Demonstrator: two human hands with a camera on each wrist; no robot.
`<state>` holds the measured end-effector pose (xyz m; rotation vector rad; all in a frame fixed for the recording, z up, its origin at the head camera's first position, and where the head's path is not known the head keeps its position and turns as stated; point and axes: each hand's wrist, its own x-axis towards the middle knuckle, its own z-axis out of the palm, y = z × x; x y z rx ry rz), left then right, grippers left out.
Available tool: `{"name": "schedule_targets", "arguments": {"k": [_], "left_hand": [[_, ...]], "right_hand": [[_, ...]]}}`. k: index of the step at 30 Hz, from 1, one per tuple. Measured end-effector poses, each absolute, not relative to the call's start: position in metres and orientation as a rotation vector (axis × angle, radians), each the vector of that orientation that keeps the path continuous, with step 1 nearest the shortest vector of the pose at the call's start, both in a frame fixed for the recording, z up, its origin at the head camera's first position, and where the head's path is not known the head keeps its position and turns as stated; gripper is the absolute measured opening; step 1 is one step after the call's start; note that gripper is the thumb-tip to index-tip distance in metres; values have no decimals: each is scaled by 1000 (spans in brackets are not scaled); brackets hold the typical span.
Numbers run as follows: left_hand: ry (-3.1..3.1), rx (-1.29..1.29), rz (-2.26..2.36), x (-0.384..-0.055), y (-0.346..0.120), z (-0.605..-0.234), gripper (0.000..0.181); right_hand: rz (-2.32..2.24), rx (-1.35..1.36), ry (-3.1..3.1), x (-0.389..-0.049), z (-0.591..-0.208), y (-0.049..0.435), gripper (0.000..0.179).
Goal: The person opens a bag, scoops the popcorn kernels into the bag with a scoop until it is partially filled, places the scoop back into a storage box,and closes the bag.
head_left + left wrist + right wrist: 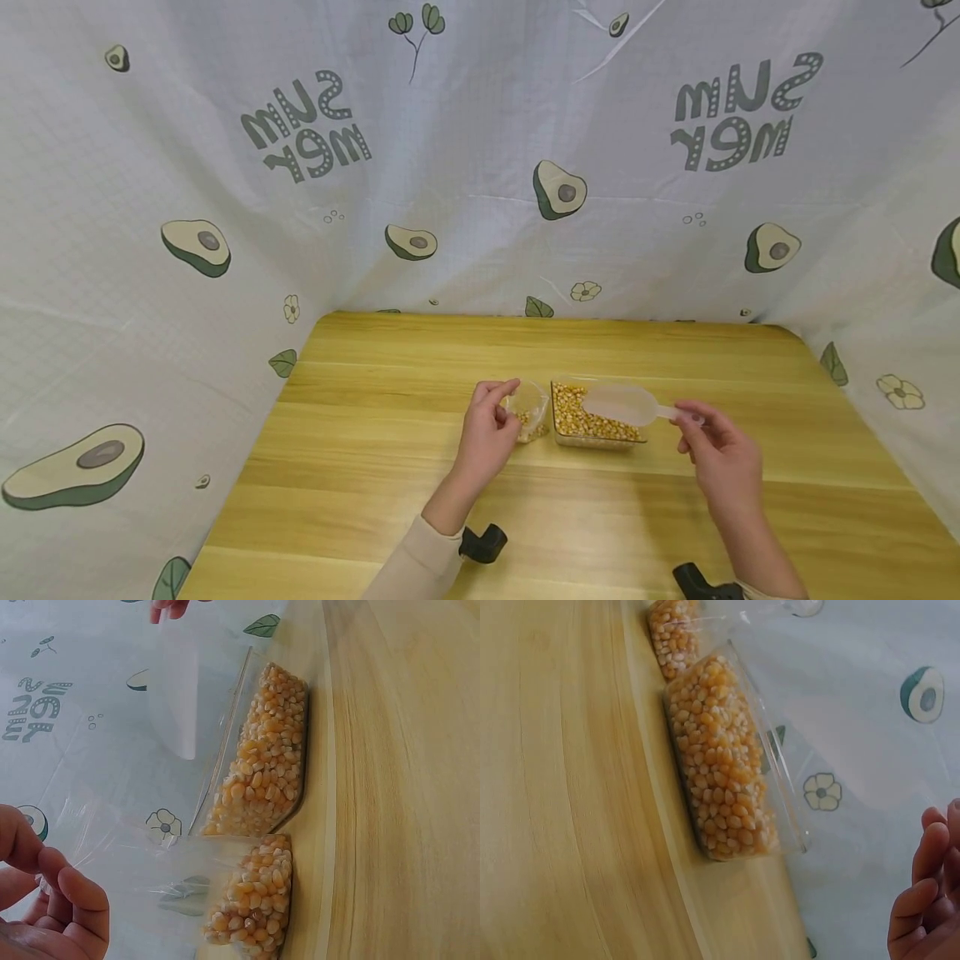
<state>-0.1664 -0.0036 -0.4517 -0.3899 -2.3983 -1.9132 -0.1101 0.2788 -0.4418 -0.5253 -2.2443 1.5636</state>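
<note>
On a yellow-toned wooden bench (570, 517), a left hand (487, 425) pinches, fingers curled, the top of a clear, thin plastic bag (534, 400) of yellow corn kernels; we judge it limp, slippery, best held by its rim. Just beside, perhaps touching, we see a clear, rectangular, hard-walled container (596, 443) of kernels, likely heavy, its left wall in the way. Above it, a right hand's (723, 454) fingers grip the slim handle of a translucent white plastic scoop (622, 405), seemingly light and stiff.
</note>
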Motion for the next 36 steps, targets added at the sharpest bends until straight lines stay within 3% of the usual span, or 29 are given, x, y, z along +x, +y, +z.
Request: {"name": "schedule_targets", "arguments": {"k": [36], "left_hand": [[-2414, -383, -1926, -166, -2, -452, 53]], "right_hand": [[981, -196, -2567, -119, -453, 280, 18]]}}
